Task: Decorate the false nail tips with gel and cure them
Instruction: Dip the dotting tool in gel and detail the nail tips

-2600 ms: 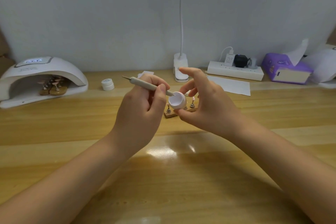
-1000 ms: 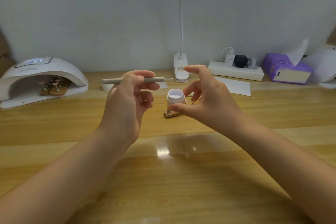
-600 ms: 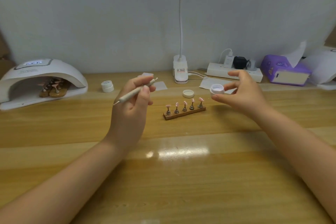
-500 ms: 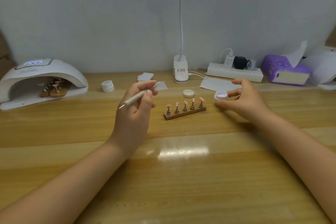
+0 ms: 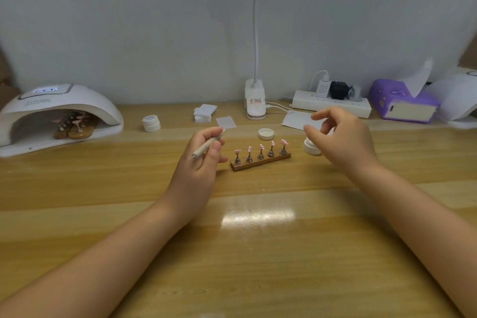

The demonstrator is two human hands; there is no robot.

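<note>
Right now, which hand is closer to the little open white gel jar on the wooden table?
The right hand. It hovers just above the little open white gel jar, fingers loosely curled, not holding it. The left hand, pinching a thin dotting tool, sits beyond the wooden nail stand.

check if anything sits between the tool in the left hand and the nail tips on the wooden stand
Nothing visible does. The left hand grips the dotting tool just left of the wooden stand, with only bare table between it and the nail tips. The open gel jar sits on the stand's far side, under the right hand.
</note>
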